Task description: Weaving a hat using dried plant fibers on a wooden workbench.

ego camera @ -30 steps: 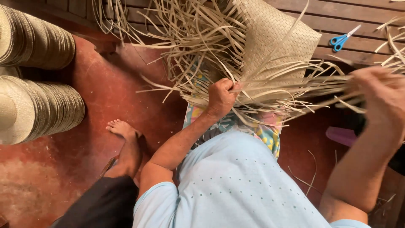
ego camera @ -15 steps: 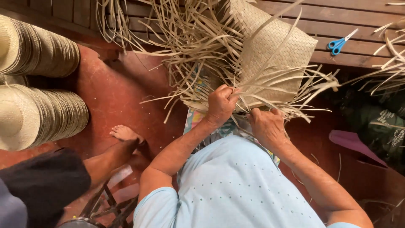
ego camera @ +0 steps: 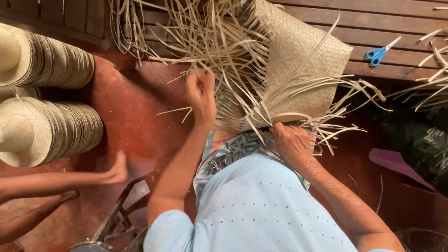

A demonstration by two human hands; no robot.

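A worn red floor lay below a dark wooden plank platform. At the far left, well away from either hand, two stacks of woven straw hats lay on their sides, and another person's foot rested on the floor near them. The left hand was raised with fingers curled together around loose straw strands, just left of the woven part. The half-woven straw mat sat on the lap, directly above the right fingers. The right hand pressed on its lower edge, fingers clamped on the strands there. Blue-handled scissors lay on the planks, well right of both hands.
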